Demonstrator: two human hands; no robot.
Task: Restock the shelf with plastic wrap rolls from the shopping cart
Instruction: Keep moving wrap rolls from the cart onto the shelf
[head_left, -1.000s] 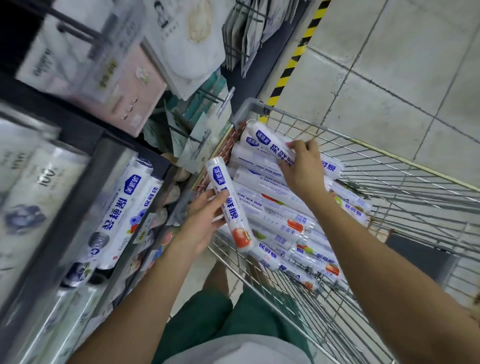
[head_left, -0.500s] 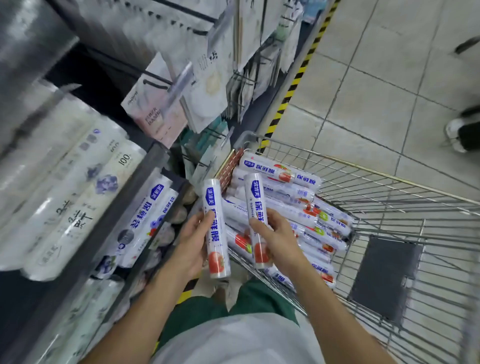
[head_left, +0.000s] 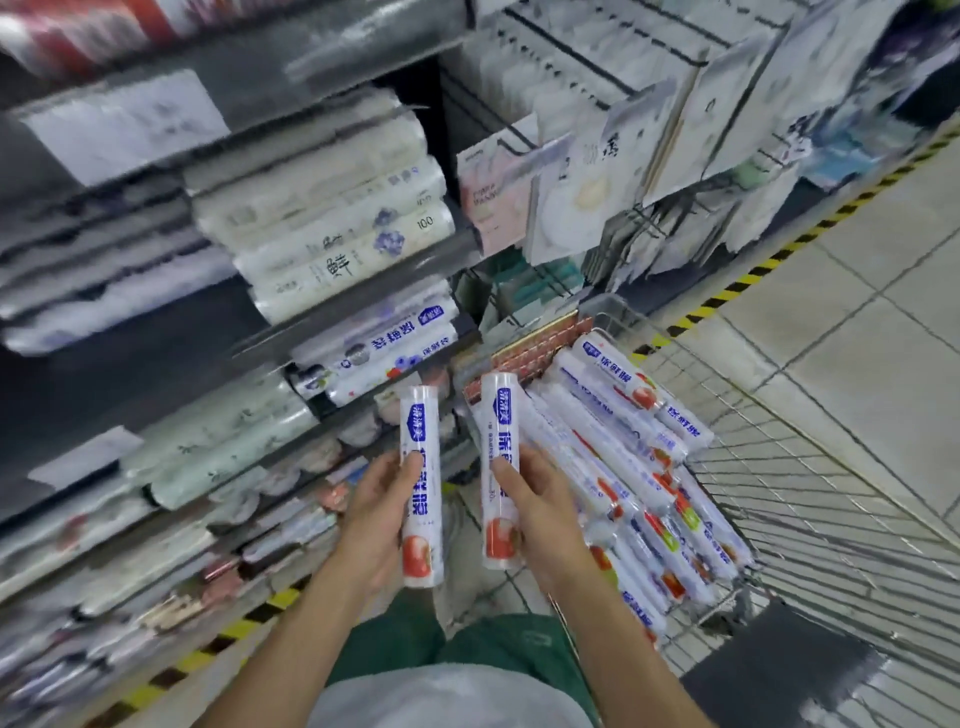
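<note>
My left hand (head_left: 376, 512) grips one white plastic wrap roll (head_left: 420, 447) with blue lettering, held upright. My right hand (head_left: 540, 506) grips a second such roll (head_left: 497, 421), also upright, just right of the first. Both rolls hang in front of the shelf edge, left of the wire shopping cart (head_left: 810, 499). Several more rolls (head_left: 628, 441) lie piled in the cart's left half. On the dark shelf (head_left: 363, 322) to the left, similar blue-labelled rolls (head_left: 384, 348) lie stacked, with paler rolls (head_left: 332, 228) one level above.
Packets hang on hooks (head_left: 613, 171) above the cart's far end. A black and yellow floor stripe (head_left: 748, 280) runs along the shelf base. Grey floor tiles (head_left: 857, 312) lie to the right. Lower shelves hold blurred packs (head_left: 218, 457). A black flap (head_left: 779, 670) sits in the cart's near end.
My right hand has lifted a roll out of the cart and both rolls now stand side by side, raised. The view has swung up and left toward the shelves.
</note>
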